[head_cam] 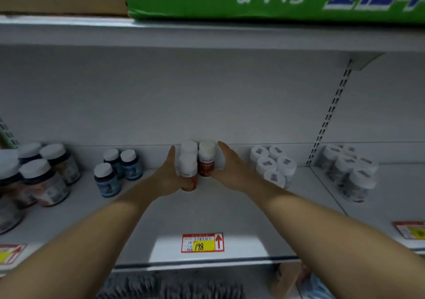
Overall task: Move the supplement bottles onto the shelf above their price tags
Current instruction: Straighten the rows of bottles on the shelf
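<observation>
Supplement bottles [197, 164], white-capped with red labels: three visible in a tight cluster, standing at the back of the shelf [207, 213], directly behind the price tag [202, 242] marked 198. Front-left bottle nearer the tag than the other two. Left hand [169, 176] cupped against the cluster's left side, fingers curled onto the front bottle in a partial grip. Right hand [230, 167] pressed flat against the right side, fingers extended, not wrapped round anything. Cluster squeezed between both palms rather than held singly.

Risks, as judged: tall narrow bottles pinched from the sides only; uneven release likely to tip one, most probably the front-left. Sideways drift of the right forearm liable to clip the white jars [273, 165] right of the tag; blue bottles [117, 170] left of it similarly exposed. Bottle bases partly hidden, so full seating unconfirmed.
</observation>
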`<state>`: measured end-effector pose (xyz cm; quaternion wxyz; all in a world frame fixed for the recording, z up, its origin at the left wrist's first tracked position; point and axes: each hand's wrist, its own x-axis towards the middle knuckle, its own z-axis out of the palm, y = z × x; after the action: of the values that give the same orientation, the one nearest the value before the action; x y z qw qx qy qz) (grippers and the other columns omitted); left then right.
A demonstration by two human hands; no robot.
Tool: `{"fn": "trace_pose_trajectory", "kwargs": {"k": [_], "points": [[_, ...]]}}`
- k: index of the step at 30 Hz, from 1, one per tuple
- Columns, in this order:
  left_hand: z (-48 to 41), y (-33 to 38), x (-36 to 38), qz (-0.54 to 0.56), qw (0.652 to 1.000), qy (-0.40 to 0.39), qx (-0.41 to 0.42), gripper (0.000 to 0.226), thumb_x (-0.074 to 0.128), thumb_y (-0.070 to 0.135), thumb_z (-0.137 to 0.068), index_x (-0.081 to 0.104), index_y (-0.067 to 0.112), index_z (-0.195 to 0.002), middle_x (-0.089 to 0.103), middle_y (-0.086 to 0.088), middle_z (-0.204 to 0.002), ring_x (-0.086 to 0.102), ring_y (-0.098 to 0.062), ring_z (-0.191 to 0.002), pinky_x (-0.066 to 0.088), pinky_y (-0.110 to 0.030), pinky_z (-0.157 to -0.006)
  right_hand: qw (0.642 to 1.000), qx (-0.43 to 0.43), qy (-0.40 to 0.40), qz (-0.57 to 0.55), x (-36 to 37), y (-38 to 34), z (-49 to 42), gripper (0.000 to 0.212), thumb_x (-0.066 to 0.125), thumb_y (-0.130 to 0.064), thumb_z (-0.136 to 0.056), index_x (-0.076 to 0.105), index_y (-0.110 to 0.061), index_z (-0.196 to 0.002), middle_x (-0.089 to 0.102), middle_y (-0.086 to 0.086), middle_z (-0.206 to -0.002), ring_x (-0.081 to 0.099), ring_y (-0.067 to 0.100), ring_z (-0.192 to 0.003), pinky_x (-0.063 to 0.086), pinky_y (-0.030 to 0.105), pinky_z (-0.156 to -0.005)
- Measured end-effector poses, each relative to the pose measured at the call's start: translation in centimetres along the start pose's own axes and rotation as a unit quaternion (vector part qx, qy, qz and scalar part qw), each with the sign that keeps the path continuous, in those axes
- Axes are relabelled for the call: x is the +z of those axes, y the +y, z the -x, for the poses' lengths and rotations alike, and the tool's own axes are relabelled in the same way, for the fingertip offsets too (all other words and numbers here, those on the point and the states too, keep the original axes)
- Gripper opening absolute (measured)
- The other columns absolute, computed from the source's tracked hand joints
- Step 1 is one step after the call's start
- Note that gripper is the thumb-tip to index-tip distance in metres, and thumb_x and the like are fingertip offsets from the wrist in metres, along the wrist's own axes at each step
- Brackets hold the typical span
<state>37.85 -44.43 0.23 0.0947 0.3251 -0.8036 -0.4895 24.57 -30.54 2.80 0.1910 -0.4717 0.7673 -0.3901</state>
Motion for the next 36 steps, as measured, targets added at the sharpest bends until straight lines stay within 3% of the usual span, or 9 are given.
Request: {"fn": "trace_pose_trajectory", "kwargs": {"k": [3,6,11,16,20,26,29,32,36], "points": [[-2.2,-0.9,0.6,0.053,0.999,-0.011,0.000,0.118,0.069,-0.004,-0.077,-0.025,0.022,-0.143,0.015,-0.001,-0.155,0.025,-0.019,-0.138,0.031,-0.037,-0.104,0.999,0.029,-0.007,-0.022,1.6,1.3,-2.6,0.090,0.071,-0.020,-0.082,0.012,-0.016,-0.150,0.028,0.004,-0.153,0.029,0.018,-0.138,0.022,0.015,-0.097],[-3.5,-1.4,1.1,0.056,0.998,-0.017,0.028,0.115,0.068,-0.006,-0.077,-0.023,0.017,-0.144,0.027,0.006,-0.136,0.030,-0.008,-0.121,0.034,-0.023,-0.092,0.999,0.044,0.003,-0.020,3.1,2.2,-4.2,0.096,0.074,-0.025,-0.079,0.009,-0.020,-0.150,0.027,0.007,-0.152,0.029,0.024,-0.140,0.025,0.031,-0.111],[-4.8,-2.3,1.1,0.050,0.992,-0.002,0.117,0.087,0.069,-0.001,-0.071,0.017,0.014,-0.139,0.041,-0.005,-0.123,0.049,0.002,-0.097,0.044,-0.001,-0.070,0.999,0.043,0.017,-0.020,4.4,3.0,-5.3,0.083,0.064,-0.013,-0.085,0.011,-0.014,-0.150,0.033,0.009,-0.151,0.036,0.024,-0.136,0.026,0.025,-0.105],[-5.2,-2.8,0.9,0.051,0.988,-0.008,0.143,0.084,0.068,0.007,-0.067,0.020,0.018,-0.136,0.041,-0.007,-0.128,0.048,0.006,-0.105,0.041,0.000,-0.078,0.998,0.047,0.024,-0.018,4.8,3.1,-5.6,0.079,0.060,-0.014,-0.089,0.010,-0.016,-0.150,0.036,0.009,-0.149,0.041,0.025,-0.132,0.029,0.028,-0.106],[-5.4,-2.8,1.1,0.054,0.988,-0.003,0.144,0.085,0.067,0.004,-0.064,0.018,0.026,-0.130,0.040,-0.007,-0.127,0.049,-0.001,-0.104,0.042,-0.002,-0.076,0.998,0.049,0.023,-0.034,5.1,3.2,-5.8,0.072,0.053,-0.009,-0.093,0.010,-0.017,-0.150,0.039,0.008,-0.146,0.042,0.016,-0.126,0.027,0.007,-0.088],[-4.6,-2.4,0.7,0.053,0.994,-0.025,0.091,0.100,0.076,0.009,-0.069,0.005,0.038,-0.135,0.041,0.013,-0.120,0.040,-0.007,-0.114,0.043,-0.008,-0.080,0.999,0.041,0.029,0.002,4.9,3.2,-5.7,0.076,0.058,-0.015,-0.089,0.012,-0.021,-0.150,0.045,0.011,-0.143,0.049,0.027,-0.124,0.039,0.034,-0.101],[-3.6,-1.6,-0.2,0.043,0.997,-0.040,0.054,0.111,0.071,0.000,-0.077,-0.014,0.020,-0.145,0.033,0.023,-0.129,0.031,-0.008,-0.125,0.035,-0.008,-0.084,0.999,0.037,0.026,0.024,4.4,2.9,-5.6,0.087,0.065,-0.026,-0.085,0.007,-0.024,-0.150,0.037,0.009,-0.148,0.040,0.026,-0.133,0.030,0.036,-0.111],[-2.1,-0.7,-2.4,0.005,0.999,-0.029,0.035,0.119,0.075,0.005,-0.075,-0.018,0.028,-0.146,0.011,0.004,-0.156,0.021,-0.018,-0.140,0.035,-0.025,-0.097,0.997,0.034,0.039,0.048,3.1,1.7,-5.2,0.084,0.062,-0.016,-0.085,0.010,-0.023,-0.150,0.031,0.012,-0.148,0.034,0.026,-0.135,0.025,0.032,-0.110],[0.4,0.7,-7.1,-0.055,0.995,-0.001,0.087,0.113,0.076,0.014,-0.075,-0.009,0.033,-0.147,0.001,0.008,-0.157,0.018,-0.010,-0.140,0.031,-0.023,-0.104,0.990,-0.006,0.095,0.103,2.1,-2.6,-4.9,0.073,0.051,-0.005,-0.088,0.015,-0.022,-0.149,0.029,0.012,-0.149,0.034,0.027,-0.135,0.027,0.027,-0.106]]}}
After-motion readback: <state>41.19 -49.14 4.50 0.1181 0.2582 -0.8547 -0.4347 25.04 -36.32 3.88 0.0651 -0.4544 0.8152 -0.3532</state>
